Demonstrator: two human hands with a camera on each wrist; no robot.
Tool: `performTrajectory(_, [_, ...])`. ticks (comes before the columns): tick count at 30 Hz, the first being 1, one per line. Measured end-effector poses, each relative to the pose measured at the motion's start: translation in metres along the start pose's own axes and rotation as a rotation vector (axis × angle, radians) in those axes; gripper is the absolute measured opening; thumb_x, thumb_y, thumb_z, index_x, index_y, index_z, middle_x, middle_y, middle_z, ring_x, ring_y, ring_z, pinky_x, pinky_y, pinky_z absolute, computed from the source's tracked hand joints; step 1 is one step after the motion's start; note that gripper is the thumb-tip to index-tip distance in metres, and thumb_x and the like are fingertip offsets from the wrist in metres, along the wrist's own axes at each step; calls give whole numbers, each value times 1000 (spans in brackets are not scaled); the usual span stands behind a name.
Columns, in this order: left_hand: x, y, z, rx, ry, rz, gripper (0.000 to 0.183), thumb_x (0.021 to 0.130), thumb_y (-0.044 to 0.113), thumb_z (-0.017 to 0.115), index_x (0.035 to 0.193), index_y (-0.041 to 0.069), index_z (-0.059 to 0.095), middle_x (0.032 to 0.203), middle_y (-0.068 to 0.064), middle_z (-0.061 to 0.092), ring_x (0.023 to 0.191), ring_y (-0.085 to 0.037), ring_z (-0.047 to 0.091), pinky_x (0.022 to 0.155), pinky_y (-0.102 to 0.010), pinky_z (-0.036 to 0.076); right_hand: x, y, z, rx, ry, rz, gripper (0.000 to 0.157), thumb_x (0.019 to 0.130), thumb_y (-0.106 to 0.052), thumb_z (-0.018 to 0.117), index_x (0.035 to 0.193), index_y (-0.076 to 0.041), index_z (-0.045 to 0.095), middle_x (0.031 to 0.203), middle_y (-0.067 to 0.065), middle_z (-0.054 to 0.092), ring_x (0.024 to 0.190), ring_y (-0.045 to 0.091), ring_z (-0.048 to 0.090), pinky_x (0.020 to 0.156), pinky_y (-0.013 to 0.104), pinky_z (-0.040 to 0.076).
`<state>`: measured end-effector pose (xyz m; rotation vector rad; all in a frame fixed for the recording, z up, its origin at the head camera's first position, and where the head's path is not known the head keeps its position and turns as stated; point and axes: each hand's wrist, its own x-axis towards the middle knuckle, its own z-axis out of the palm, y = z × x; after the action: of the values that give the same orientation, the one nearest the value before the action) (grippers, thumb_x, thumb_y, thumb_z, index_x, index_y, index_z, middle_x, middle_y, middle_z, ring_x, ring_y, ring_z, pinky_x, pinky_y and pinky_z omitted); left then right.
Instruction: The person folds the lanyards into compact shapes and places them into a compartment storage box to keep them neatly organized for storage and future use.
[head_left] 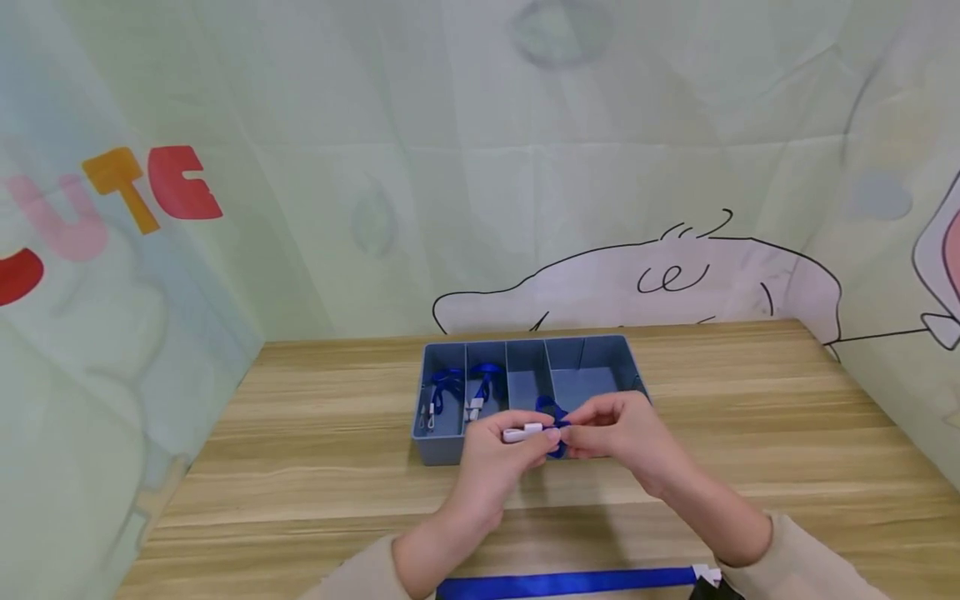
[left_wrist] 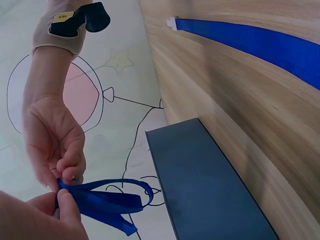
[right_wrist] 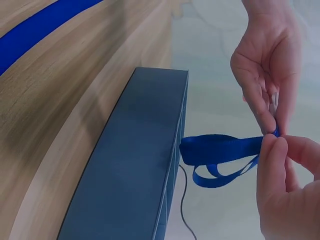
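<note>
Pinching, with fingers of left hand (head_left: 493,457) and right hand (head_left: 630,432), a folded blue lanyard (left_wrist: 110,202) near its white end (head_left: 517,434), lower centre of the head view; gripped from both sides, likely to keep folds tight. Close behind: a divided box (head_left: 442,452), with similar lanyards (head_left: 448,377) apart in its two left compartments (head_left: 444,355), presumably against tangling. Flat on the desk (head_left: 315,433) at bottom edge: a blue strap (head_left: 562,585).
</note>
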<state>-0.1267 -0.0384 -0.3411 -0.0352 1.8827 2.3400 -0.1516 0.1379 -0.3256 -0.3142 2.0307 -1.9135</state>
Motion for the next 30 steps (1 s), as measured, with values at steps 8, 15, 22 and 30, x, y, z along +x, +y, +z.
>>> performTrajectory(8, [0, -4, -2, -19, 8, 8, 26, 81, 4, 71, 102, -10, 65, 90, -12, 64, 74, -13, 63, 71, -27, 56, -3, 5, -2, -137, -51, -63, 30, 83, -4, 69, 107, 11, 64, 95, 17, 69, 83, 17, 67, 76, 31, 55])
performTrajectory(15, [-1, -2, 0, -87, -21, 2, 31, 83, 3, 68, 110, -10, 62, 100, -14, 63, 81, -14, 65, 73, -25, 55, -2, 17, 8, -415, 136, -461, 16, 77, -4, 74, 93, -4, 74, 80, -2, 66, 69, 11, 60, 58, 25, 55])
performTrajectory(22, [-2, 2, -1, -91, -44, 0, 32, 84, 7, 69, 110, -10, 62, 98, -13, 64, 82, -16, 66, 75, -26, 55, 0, 20, 16, -624, 268, -808, 18, 67, 5, 79, 81, -5, 75, 72, -9, 54, 66, 6, 48, 51, 16, 43])
performTrajectory(30, [2, 4, -12, -122, -32, -64, 31, 84, 7, 69, 109, -10, 63, 97, -13, 64, 77, -12, 66, 74, -22, 54, 3, 24, 1, -717, 143, -821, 33, 69, -10, 82, 100, -13, 73, 100, -3, 54, 95, 15, 42, 73, 26, 38])
